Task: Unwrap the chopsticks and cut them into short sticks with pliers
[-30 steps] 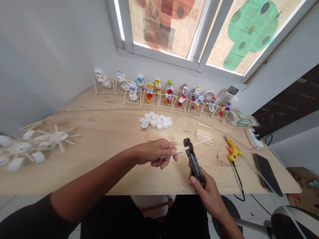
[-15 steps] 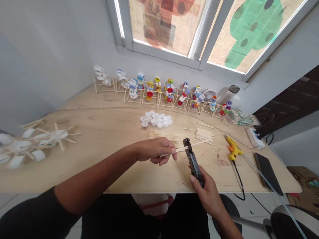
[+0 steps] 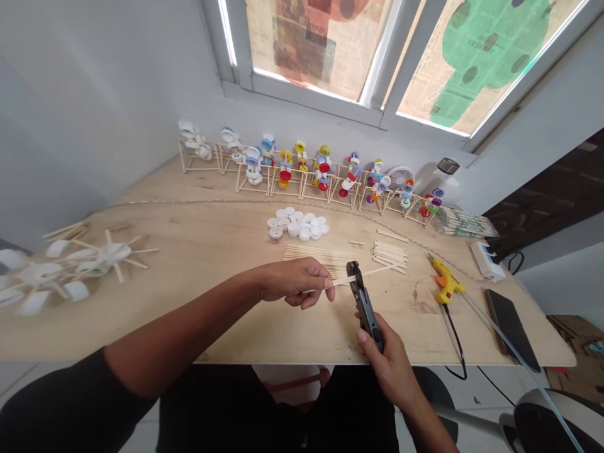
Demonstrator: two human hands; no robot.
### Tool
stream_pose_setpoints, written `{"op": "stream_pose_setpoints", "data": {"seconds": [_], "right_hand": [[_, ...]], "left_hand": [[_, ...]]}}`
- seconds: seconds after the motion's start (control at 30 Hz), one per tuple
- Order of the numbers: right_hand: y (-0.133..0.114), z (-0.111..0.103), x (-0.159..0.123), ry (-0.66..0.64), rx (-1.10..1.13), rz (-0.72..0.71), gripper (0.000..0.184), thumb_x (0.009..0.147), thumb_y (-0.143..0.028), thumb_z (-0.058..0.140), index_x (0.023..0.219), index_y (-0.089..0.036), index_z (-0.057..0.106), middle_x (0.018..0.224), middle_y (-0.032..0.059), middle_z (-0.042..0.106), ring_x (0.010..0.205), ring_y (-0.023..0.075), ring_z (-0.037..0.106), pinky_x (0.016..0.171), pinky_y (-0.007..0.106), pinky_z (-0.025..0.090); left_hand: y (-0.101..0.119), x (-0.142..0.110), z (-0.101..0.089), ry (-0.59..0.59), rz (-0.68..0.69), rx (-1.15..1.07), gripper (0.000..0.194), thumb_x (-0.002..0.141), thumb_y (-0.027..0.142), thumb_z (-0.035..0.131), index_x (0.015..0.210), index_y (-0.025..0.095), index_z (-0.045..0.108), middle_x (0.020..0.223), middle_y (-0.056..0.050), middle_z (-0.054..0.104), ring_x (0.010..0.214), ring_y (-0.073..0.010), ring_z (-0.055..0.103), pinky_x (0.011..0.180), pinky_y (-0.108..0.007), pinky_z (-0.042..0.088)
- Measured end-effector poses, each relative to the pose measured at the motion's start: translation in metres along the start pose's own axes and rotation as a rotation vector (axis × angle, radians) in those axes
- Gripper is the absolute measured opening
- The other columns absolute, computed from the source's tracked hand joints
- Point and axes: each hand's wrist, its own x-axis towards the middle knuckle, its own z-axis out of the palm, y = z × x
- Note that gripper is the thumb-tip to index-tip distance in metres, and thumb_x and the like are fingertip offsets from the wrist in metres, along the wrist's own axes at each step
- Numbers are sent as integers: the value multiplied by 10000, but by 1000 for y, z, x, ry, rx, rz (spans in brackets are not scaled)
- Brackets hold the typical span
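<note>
My left hand pinches thin wooden sticks that point to the right. My right hand is wrapped around the handles of a dark cutting plier, whose head lies across the sticks. One stick runs on past the jaws to the right; whether the jaws bite into it I cannot tell. Beyond my left hand lies a row of long sticks, and to the right a pile of short cut sticks. White bottle caps sit in a cluster behind them.
Stick frames with coloured caps line the wall. Stick-and-cap wheels lie at the left. To the right are a yellow glue gun with its cord, a dark phone, a power strip and a bagged stick bundle.
Both hands keep their grip on the sticks and the plier, with barely any movement. The whole view shifts slightly.
</note>
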Motion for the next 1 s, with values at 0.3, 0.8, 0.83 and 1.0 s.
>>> {"op": "stream_pose_setpoints", "data": {"seconds": [0.3,0.8,0.83,1.0], "right_hand": [[1,1,1,12,12,-25,398,853,-436,468,1124,-167,579,797,26,635,776,192,577,712,268,462],[5,6,0,-7,27,20,372,859,-421,463,1107,-160,558,789,28,623,933,219,562,801,281,431],[4,7,1,-6,26,20,373,860,-421,460,1107,-160,558,785,28,623,932,219,562,798,280,431],[6,9,3,-3,7,21,367,861,-425,452,1083,-156,567,754,25,615,913,217,568,790,278,432]], "left_hand": [[4,-1,3,10,-13,-20,351,802,450,519,816,105,582,411,53,454,325,-42,236,334,-180,156],[-1,-1,1,13,-35,-17,331,806,430,512,823,108,587,413,55,445,338,-42,225,342,-178,153],[-1,-1,1,14,-37,-13,331,806,431,512,824,110,587,412,55,446,336,-43,227,342,-178,155],[-1,-1,0,24,-49,-6,340,797,441,520,823,108,587,406,55,447,331,-43,227,339,-179,161]]}}
